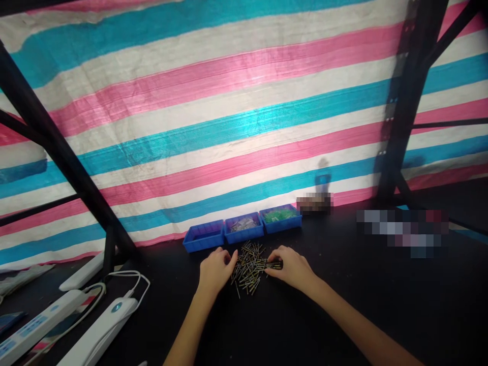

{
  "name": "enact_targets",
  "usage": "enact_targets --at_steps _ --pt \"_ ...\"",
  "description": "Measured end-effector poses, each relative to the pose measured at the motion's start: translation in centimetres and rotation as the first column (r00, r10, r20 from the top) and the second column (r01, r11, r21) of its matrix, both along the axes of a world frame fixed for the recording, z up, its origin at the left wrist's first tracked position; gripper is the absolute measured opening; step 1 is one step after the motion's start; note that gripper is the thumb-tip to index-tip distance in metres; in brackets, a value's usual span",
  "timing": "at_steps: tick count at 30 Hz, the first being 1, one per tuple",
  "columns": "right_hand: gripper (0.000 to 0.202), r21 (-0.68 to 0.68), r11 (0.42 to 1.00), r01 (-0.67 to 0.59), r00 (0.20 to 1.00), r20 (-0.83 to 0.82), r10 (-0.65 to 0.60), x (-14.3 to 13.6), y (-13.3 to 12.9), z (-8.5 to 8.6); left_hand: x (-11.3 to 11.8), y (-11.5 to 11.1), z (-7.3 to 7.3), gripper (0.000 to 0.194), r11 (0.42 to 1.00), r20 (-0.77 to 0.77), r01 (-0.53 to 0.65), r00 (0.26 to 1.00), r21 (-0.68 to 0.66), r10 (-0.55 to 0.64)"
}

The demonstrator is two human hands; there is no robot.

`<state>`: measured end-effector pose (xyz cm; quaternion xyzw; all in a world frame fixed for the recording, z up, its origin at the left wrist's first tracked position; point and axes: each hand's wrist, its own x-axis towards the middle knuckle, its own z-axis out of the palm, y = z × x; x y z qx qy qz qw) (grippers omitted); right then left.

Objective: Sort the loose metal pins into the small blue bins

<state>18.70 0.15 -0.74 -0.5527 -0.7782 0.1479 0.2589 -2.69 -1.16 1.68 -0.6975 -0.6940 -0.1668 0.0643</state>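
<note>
A loose heap of thin dark-and-gold rods (248,269) lies crisscrossed on the black table; they resemble drill bits or long screws, too small to tell which. My right hand (292,267) is at the heap's right side, its thumb and fingers closed around a small bundle of these rods, which points left into the heap. At the left edge of the heap rests my left hand (215,269), fingers curved and a gap between thumb and index finger. No rod shows in it; its fingertips are partly hidden.
Behind the heap stand three blue trays: a bare one (204,244), one with clear plastic pieces (244,236) and one with green pieces (281,227). White power strips (101,333) with cables lie left. Black frame posts (406,101) and striped sheeting (229,127) stand behind.
</note>
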Motion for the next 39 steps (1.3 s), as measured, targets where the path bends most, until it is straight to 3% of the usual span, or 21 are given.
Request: enact_targets --at_steps 6,14,23,39 --pt "0.031 -0.027 1.000 0.004 1.000 0.003 -0.004 0.6 0.4 0.1 -0.1 0.1 -0.1 0.049 0.991 0.012 -0.079 0.997 -0.104 0.081" --pt "0.028 -0.105 0.994 -0.002 1.000 -0.003 0.002 0.8 0.6 -0.2 0.7 -0.2 -0.2 0.050 0.989 0.123 0.059 0.991 -0.139 -0.041" --pt "0.019 -0.072 0.997 0.002 1.000 -0.015 -0.003 0.1 0.6 -0.7 1.2 -0.4 -0.6 0.048 0.985 0.166 0.107 0.983 -0.138 -0.084" --pt "0.015 -0.032 0.999 -0.031 0.997 -0.077 0.028 -0.2 0.4 -0.5 1.3 -0.3 -1.5 0.045 0.990 0.112 0.134 0.985 -0.041 -0.128"
